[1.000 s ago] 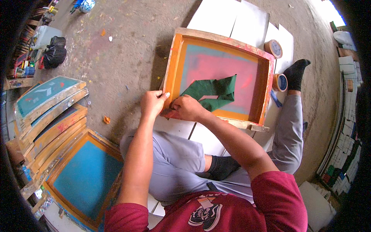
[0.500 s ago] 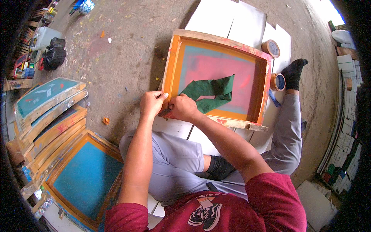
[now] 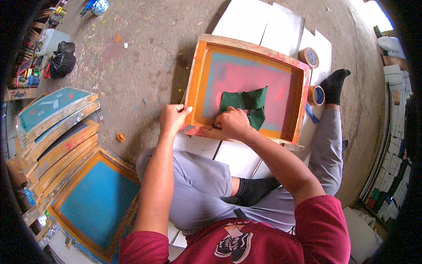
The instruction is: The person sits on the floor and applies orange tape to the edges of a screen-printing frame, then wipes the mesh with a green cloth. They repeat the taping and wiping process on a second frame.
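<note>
A wooden screen-printing frame (image 3: 255, 49) lies across white boards in front of me, its mesh (image 3: 248, 75) stained pink and grey-blue inside an orange-brown border. My left hand (image 3: 172, 118) grips the frame's left side near the closest corner, thumb on top. Inside the frame, my right hand (image 3: 235, 124) is closed on a dark green cloth (image 3: 252, 99), pressing it at the border along the near rail. The rest of the cloth spreads loosely over the mesh to the right of that hand. My right fingertips are partly hidden.
Several stacked screen frames (image 3: 66, 143) stand at my left, beside a blue-meshed frame (image 3: 99, 200). Two tape rolls, one upper (image 3: 309, 57) and one lower (image 3: 316, 95), sit right of the frame, near a blue strip (image 3: 312, 113) and my socked foot (image 3: 335, 86). A black bag (image 3: 62, 61) lies far left.
My right hand has slid rightward along the near rail from the left corner, drawing the green cloth with it and bunching it. My left hand stays on the frame.
</note>
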Action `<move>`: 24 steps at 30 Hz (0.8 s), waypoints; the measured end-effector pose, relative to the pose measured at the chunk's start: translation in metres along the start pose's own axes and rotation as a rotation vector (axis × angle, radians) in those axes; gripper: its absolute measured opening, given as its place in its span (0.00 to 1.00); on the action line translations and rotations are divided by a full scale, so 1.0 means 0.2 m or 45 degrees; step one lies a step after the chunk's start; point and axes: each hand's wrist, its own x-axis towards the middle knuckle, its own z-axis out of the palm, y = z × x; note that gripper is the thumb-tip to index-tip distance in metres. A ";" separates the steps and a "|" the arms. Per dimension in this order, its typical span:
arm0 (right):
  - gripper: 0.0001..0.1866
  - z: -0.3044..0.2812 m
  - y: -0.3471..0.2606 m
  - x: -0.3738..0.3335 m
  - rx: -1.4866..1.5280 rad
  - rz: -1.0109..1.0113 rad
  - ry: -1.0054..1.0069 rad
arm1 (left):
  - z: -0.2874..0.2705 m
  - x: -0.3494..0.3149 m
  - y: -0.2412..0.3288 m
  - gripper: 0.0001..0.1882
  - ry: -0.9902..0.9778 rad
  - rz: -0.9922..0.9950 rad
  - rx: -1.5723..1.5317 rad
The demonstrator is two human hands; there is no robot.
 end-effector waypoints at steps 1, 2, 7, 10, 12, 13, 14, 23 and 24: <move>0.19 0.02 0.02 0.02 0.014 0.041 -0.053 | -0.01 0.00 0.02 0.14 -0.012 -0.008 0.019; 0.19 0.02 -0.02 0.03 0.081 0.061 -0.035 | -0.01 -0.01 0.02 0.14 -0.022 -0.026 0.021; 0.34 0.08 -0.21 0.24 0.331 0.149 -0.020 | 0.02 0.01 0.01 0.13 -0.016 0.010 -0.098; 0.30 0.17 -0.22 0.23 0.381 0.108 0.204 | 0.04 0.06 -0.11 0.12 -0.037 0.039 -0.149; 0.27 0.09 -0.20 0.17 0.316 0.146 0.159 | 0.04 0.05 -0.11 0.15 -0.022 -0.028 -0.212; 0.25 0.03 -0.19 0.13 0.276 0.121 0.151 | 0.04 0.05 -0.12 0.15 -0.031 -0.043 -0.206; 0.22 -0.02 -0.18 0.08 0.240 0.108 0.150 | 0.02 0.05 -0.11 0.15 -0.050 -0.047 -0.196; 0.07 0.05 0.42 -0.37 -0.168 0.235 -0.067 | 0.01 0.04 -0.06 0.15 -0.045 -0.082 -0.173; 0.10 0.07 0.51 -0.43 -0.166 0.306 -0.103 | 0.00 0.04 -0.04 0.15 -0.053 -0.084 -0.172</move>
